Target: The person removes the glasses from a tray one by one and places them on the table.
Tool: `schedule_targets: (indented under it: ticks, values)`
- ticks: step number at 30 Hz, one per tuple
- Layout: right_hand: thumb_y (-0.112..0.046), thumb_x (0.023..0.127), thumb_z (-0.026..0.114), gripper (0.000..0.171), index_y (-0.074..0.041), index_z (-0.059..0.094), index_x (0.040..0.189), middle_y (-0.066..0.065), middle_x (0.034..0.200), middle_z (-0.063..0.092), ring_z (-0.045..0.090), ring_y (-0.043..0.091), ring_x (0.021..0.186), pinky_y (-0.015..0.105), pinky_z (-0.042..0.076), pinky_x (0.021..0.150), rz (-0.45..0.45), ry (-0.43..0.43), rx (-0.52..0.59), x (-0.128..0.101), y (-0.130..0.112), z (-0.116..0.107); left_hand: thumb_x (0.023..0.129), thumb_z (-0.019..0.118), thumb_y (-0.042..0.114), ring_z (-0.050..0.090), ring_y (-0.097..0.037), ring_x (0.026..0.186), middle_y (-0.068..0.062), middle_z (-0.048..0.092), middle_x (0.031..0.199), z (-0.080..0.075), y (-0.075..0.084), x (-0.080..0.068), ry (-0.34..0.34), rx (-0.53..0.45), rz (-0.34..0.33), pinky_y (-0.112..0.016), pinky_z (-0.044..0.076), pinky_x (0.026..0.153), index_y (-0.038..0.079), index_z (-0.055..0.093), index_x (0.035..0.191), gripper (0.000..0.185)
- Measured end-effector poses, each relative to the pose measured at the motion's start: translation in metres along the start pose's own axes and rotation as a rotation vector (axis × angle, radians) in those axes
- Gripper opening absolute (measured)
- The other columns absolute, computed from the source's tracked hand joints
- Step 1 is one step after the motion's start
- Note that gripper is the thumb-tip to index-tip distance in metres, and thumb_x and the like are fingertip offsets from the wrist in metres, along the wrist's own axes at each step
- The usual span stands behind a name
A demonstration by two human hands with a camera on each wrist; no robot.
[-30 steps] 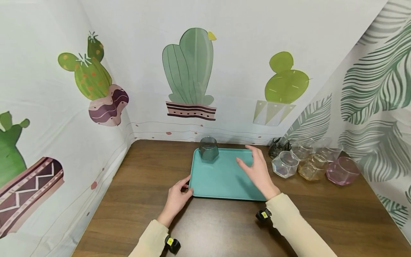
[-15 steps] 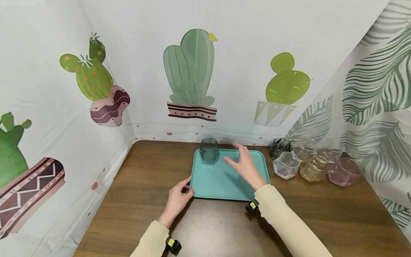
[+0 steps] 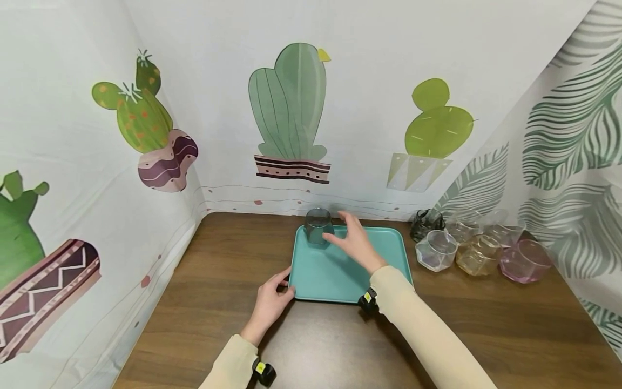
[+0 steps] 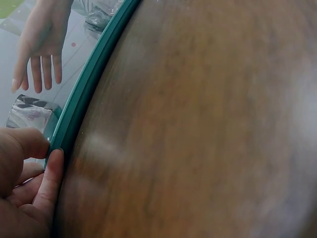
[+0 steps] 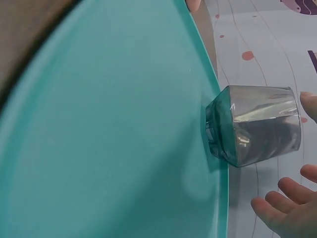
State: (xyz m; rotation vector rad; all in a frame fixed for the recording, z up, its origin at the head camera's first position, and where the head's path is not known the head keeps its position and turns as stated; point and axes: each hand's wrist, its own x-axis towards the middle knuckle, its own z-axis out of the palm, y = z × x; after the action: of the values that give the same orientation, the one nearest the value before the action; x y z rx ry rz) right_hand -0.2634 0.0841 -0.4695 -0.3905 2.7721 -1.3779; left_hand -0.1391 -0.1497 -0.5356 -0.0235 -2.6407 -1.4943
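A teal tray (image 3: 384, 265) lies in the middle of a brown wooden table (image 3: 218, 259). A dark grey faceted glass (image 3: 318, 227) stands upright on the tray's far left corner. My right hand (image 3: 346, 232) hovers over the tray just right of that glass, fingers spread and straight, holding nothing. In the right wrist view its fingertips (image 5: 282, 208) lie close to the glass (image 5: 255, 124) without gripping it. My left hand (image 3: 284, 283) pinches the tray's near left corner. The left wrist view shows its thumb and a finger on the tray's rim (image 4: 79, 114).
Several faceted glasses stand in a cluster right of the tray: a dark one (image 3: 425, 222), a clear one (image 3: 435, 250), an amber one (image 3: 478, 255) and a pink one (image 3: 527, 261). Cactus-print cloth walls close the left and back; leaf-print cloth closes the right.
My right hand has moved left across the tray, from near its right edge to beside the grey glass. The left hand has kept its hold on the tray's corner.
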Motion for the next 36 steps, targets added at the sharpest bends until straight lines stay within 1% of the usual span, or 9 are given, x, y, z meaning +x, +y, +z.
schedule_targets:
  ticks: [7, 13, 17, 26, 29, 36]
  values:
    - [-0.051, 0.079, 0.068, 0.09, -0.012, 0.026, 0.147, 0.013, 0.147, 0.03, 0.033, 0.029, 0.133, 0.05, 0.036, 0.106, 0.023, -0.051, -0.031, 0.014, -0.004, 0.009, 0.082, 0.066, 0.008, 0.059, -0.014, 0.086, -0.003, 0.063, 0.105, 0.001, -0.001, 0.0, 0.006, 0.002, 0.011, -0.018, 0.052, 0.061, 0.015, 0.057, 0.131, 0.05]
    - [-0.053, 0.079, 0.068, 0.092, -0.012, 0.022, 0.148, 0.013, 0.148, 0.028, 0.031, 0.029, 0.134, 0.049, 0.035, 0.106, 0.048, -0.071, -0.018, 0.021, -0.003, 0.018, 0.082, 0.066, 0.008, 0.059, -0.014, 0.086, -0.003, 0.064, 0.104, 0.001, 0.001, -0.001, 0.011, 0.002, 0.014, -0.018, 0.053, 0.061, 0.014, 0.057, 0.131, 0.049]
    - [-0.055, 0.078, 0.067, 0.094, -0.011, 0.022, 0.148, 0.013, 0.148, 0.029, 0.032, 0.029, 0.134, 0.05, 0.036, 0.106, 0.056, -0.066, -0.011, 0.023, -0.006, 0.023, 0.082, 0.066, 0.008, 0.059, -0.014, 0.086, -0.004, 0.064, 0.104, 0.001, 0.0, 0.0, 0.015, 0.006, 0.015, -0.019, 0.053, 0.06, 0.014, 0.058, 0.13, 0.049]
    - [-0.05, 0.079, 0.069, 0.09, -0.007, 0.025, 0.146, 0.015, 0.143, 0.035, 0.039, 0.029, 0.128, 0.048, 0.039, 0.102, 0.061, -0.043, 0.025, 0.028, -0.009, 0.031, 0.082, 0.066, 0.008, 0.059, -0.013, 0.086, -0.003, 0.064, 0.102, 0.001, 0.0, 0.0, 0.019, 0.009, 0.023, -0.019, 0.053, 0.06, 0.014, 0.058, 0.13, 0.049]
    - [-0.047, 0.08, 0.07, 0.086, -0.007, 0.028, 0.144, 0.016, 0.141, 0.037, 0.04, 0.03, 0.126, 0.049, 0.04, 0.101, 0.05, -0.03, 0.039, 0.029, -0.009, 0.033, 0.082, 0.066, 0.008, 0.059, -0.013, 0.086, -0.002, 0.064, 0.102, 0.0, 0.0, 0.001, 0.019, 0.011, 0.035, -0.019, 0.053, 0.06, 0.014, 0.058, 0.13, 0.048]
    - [-0.049, 0.079, 0.07, 0.082, -0.011, 0.033, 0.141, 0.012, 0.137, 0.041, 0.044, 0.026, 0.122, 0.046, 0.042, 0.099, 0.031, -0.013, 0.053, 0.027, -0.003, 0.034, 0.082, 0.067, 0.008, 0.06, -0.014, 0.086, -0.003, 0.065, 0.101, 0.0, -0.001, 0.001, 0.021, 0.013, 0.044, -0.018, 0.053, 0.059, 0.013, 0.059, 0.129, 0.049]
